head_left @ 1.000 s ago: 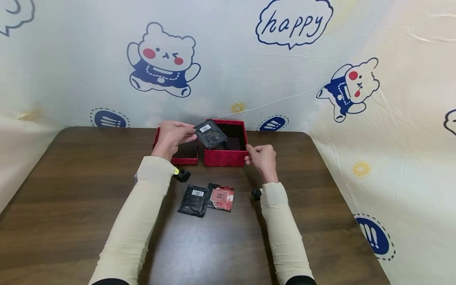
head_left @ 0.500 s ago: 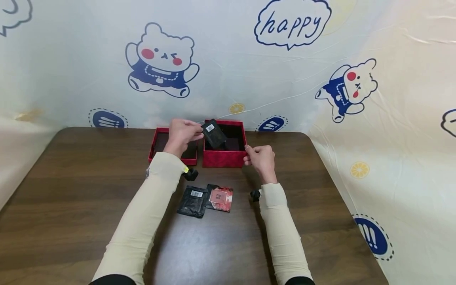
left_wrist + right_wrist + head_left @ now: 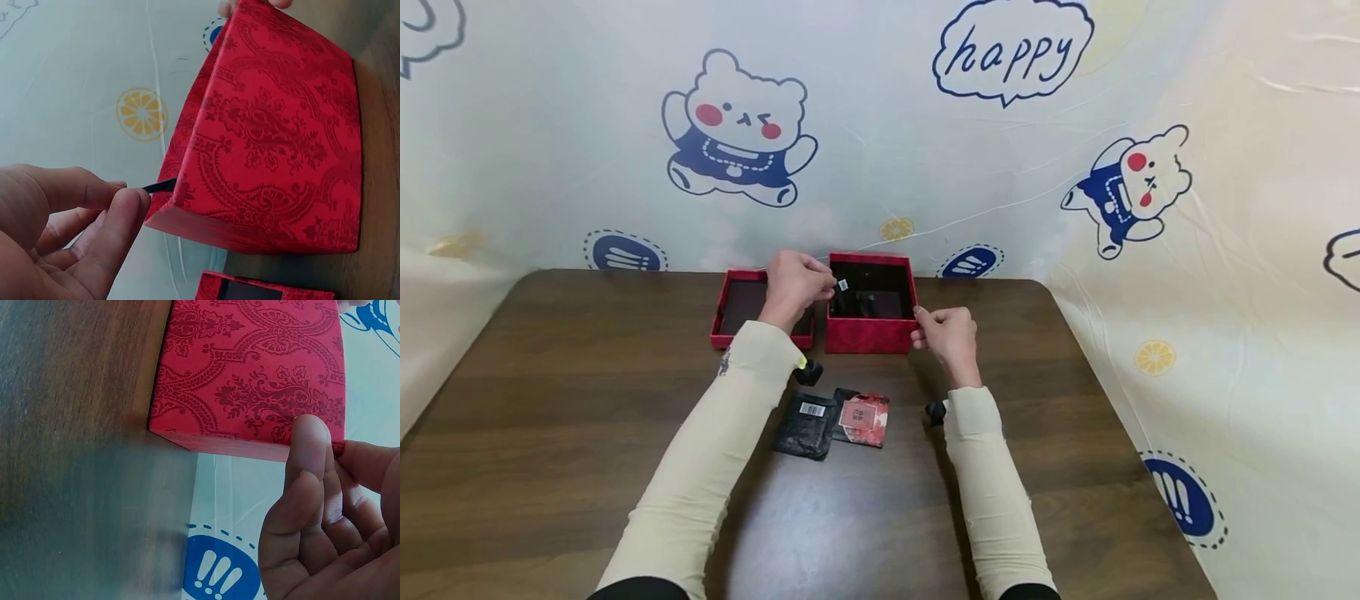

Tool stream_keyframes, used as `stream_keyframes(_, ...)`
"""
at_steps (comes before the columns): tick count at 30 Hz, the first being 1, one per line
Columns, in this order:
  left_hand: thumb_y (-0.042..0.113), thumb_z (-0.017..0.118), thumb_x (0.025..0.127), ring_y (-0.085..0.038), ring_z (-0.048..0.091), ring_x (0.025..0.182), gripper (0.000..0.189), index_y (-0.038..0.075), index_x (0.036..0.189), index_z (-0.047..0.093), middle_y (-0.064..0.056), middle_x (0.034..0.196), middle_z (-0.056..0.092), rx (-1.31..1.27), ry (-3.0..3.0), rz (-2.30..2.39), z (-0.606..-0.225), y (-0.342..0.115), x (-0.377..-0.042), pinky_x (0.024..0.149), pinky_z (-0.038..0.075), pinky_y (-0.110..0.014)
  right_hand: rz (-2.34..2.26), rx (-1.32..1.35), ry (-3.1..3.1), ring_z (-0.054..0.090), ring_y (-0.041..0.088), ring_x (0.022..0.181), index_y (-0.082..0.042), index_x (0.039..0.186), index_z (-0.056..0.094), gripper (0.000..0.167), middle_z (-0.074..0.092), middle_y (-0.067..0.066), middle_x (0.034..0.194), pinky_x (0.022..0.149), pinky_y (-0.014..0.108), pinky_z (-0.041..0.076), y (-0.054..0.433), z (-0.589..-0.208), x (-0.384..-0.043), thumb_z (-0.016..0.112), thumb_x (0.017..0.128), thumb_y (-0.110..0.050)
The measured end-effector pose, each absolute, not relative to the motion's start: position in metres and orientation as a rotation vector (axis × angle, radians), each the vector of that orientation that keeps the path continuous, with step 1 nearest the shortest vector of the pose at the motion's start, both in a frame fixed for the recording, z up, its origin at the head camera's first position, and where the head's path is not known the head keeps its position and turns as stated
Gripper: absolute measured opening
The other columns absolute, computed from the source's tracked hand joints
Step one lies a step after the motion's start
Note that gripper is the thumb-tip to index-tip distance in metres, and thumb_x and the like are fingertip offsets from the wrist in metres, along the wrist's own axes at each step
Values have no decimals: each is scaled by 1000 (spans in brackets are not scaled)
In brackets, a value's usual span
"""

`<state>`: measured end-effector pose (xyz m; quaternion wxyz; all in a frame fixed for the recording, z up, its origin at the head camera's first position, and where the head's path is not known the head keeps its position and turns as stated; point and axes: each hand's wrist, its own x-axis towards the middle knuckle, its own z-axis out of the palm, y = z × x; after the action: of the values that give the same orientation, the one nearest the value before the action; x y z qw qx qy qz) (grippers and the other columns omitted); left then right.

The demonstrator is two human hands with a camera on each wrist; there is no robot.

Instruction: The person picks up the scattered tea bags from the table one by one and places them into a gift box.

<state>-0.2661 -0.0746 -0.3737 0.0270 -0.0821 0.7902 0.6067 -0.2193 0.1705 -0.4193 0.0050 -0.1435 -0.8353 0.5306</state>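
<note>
A red patterned box [image 3: 870,337], open at the top, stands near the table's back edge with dark contents inside. My left hand [image 3: 797,289] is at the box's left rim and pinches a flat black packet [image 3: 842,286] with a white label. In the left wrist view, a thin edge of the packet [image 3: 164,185] shows between thumb and fingers; the rest dips behind the box wall. My right hand [image 3: 950,340] pinches the box's right rim; in the right wrist view its fingers [image 3: 309,450] lie against the patterned side.
Left of the box lies its red-edged lid [image 3: 747,300], inside up, partly behind my left hand. On the table [image 3: 625,400] nearer me lie a black packet [image 3: 805,429] with a barcode and a red-and-black packet [image 3: 863,421], overlapping. A printed cloth [image 3: 865,125] hangs behind.
My left hand has moved right to the box, and the black packet has gone down into it, so less of it shows. My right hand has stayed at the rim.
</note>
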Motion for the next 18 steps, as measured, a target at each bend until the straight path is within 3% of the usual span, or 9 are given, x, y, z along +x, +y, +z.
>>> stream_keyframes(6, 7, 76, 90, -23, 73, 75, 12, -2, 98, 77, -19, 100, 70, -215, 2521, 1806, -375, -74, -266, 78, 60, -38, 1651, -439, -2617, 73, 35, 76, -10, 83, 79, 33, 72, 8, 72, 76, 34, 58, 170, -419, -220, 70, 96, -39)
stream_keyframes(18, 12, 76, 92, -24, 73, 81, 16, 1, 103, 77, -16, 106, 68, -205, 2534, 1765, -371, -82, -259, 75, 60, -30, 1645, -433, -2614, 73, 36, 77, -9, 84, 79, 33, 72, 8, 72, 75, 34, 57, 171, -419, -221, 69, 97, -38)
